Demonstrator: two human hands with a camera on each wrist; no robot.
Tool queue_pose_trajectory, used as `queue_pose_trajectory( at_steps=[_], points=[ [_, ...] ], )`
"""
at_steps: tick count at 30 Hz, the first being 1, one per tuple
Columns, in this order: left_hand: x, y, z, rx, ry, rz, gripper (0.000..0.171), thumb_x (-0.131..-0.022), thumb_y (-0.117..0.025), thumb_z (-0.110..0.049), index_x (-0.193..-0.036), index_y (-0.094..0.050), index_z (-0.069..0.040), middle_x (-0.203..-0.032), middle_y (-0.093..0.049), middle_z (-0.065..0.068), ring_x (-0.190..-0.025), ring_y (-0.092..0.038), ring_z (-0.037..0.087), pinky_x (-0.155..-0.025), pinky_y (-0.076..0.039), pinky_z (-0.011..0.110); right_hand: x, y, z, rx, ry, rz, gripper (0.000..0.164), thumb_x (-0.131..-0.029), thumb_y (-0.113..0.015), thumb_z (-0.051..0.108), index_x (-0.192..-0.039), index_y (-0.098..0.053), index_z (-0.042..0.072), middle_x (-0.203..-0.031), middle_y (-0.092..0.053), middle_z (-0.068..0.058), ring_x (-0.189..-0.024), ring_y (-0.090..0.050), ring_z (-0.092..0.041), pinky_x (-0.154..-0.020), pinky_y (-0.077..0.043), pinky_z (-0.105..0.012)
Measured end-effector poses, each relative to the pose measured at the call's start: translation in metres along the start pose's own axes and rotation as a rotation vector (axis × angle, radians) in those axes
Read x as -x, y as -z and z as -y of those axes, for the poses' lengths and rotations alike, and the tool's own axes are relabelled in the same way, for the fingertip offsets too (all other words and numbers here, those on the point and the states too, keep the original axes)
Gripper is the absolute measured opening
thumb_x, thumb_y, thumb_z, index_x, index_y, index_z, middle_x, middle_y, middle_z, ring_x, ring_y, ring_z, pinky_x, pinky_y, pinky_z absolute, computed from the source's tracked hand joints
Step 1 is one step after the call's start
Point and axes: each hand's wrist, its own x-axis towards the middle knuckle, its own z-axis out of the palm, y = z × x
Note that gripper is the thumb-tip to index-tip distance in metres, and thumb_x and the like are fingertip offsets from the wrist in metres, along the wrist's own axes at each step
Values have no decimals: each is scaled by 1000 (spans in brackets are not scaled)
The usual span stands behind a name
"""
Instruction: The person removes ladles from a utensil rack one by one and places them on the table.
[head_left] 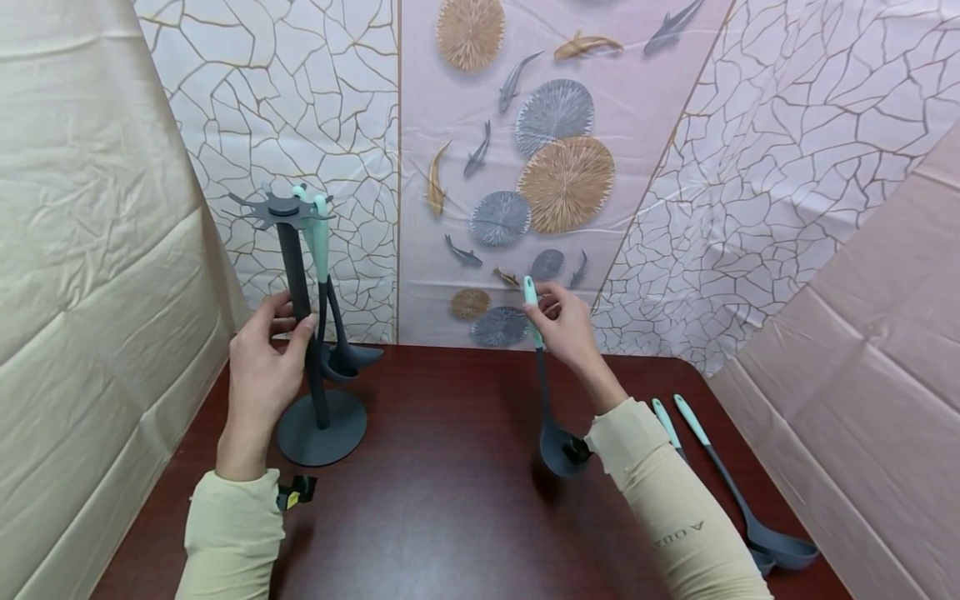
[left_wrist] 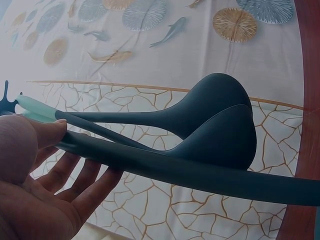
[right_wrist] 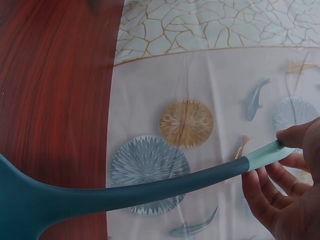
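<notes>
My left hand (head_left: 266,367) holds the post of a dark grey utensil stand (head_left: 317,400), thumb on one side and fingers on the other. Two mint-handled utensils (head_left: 322,242) hang from the stand's pronged top; their broad dark heads (left_wrist: 220,110) overlap in the left wrist view. Over the table, apart from the stand, my right hand (head_left: 566,325) pinches the mint handle of a cooking spoon (right_wrist: 150,196) between thumb and fingers. Its handle points up and its broad rounded head points down, partly hidden by the wrist camera in the head view.
At the right edge of the dark red table (head_left: 435,500) lie a ladle (head_left: 783,548) and another mint-handled utensil (head_left: 667,423), mostly hidden behind my right sleeve. Patterned cloth (head_left: 315,108) hangs behind the table, with plain cloth along both sides.
</notes>
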Motion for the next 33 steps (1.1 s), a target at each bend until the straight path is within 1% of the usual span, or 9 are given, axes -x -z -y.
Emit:
queue_pose_trajectory(
  at_steps=[4,11,16,20,23,28,33],
  points=[
    [0,1,0,2,3,5,43,-106,-67,-26,-144,-63,-8,-124,-70,17,-106,-71,31,-80,-45,6,1,3,-4,3,-3,10,25,-103,-71,24,-123,-71,9,-94,-67,-12,-78,-67,-29,-62,-55,-40],
    [0,1,-1,-3,14,14,43,-106,-67,-27,-145,-62,-10,-125,-70,15,-107,-71,30,-81,-46,8,4,9,-19,5,-27,16,26,-102,-72,20,-125,-71,7,-96,-68,-13,-78,-65,-27,-64,-54,-34],
    [1,1,0,-9,18,15,42,-106,-67,-26,-145,-62,-10,-125,-70,15,-107,-71,30,-81,-45,8,7,12,-30,22,-51,17,25,-102,-72,19,-123,-71,6,-95,-69,-15,-79,-66,-30,-65,-54,-35],
    [1,1,0,-10,22,16,42,-106,-67,-25,-145,-62,-9,-125,-70,15,-107,-71,30,-81,-45,8,8,15,-41,28,-69,18,23,-101,-73,17,-121,-71,5,-96,-70,-17,-81,-68,-32,-68,-56,-39],
    [1,1,0,-10,24,16,42,-106,-67,-26,-145,-62,-9,-125,-70,16,-107,-71,30,-81,-45,8,10,18,-48,42,-97,30,23,-102,-72,18,-121,-71,6,-98,-70,-17,-82,-68,-32,-69,-56,-40],
    [1,2,0,-10,23,17,43,-107,-66,-26,-146,-62,-9,-125,-70,16,-107,-71,30,-81,-45,8,14,23,-61,97,-137,55,29,-104,-69,21,-128,-68,4,-102,-69,-18,-86,-68,-32,-67,-56,-38],
    [1,1,0,-11,22,21,44,-107,-66,-28,-146,-61,-9,-125,-70,15,-108,-71,30,-81,-46,8,17,29,-74,132,-155,61,28,-103,-70,22,-124,-69,4,-100,-70,-18,-85,-69,-32,-66,-56,-38]
  ],
)
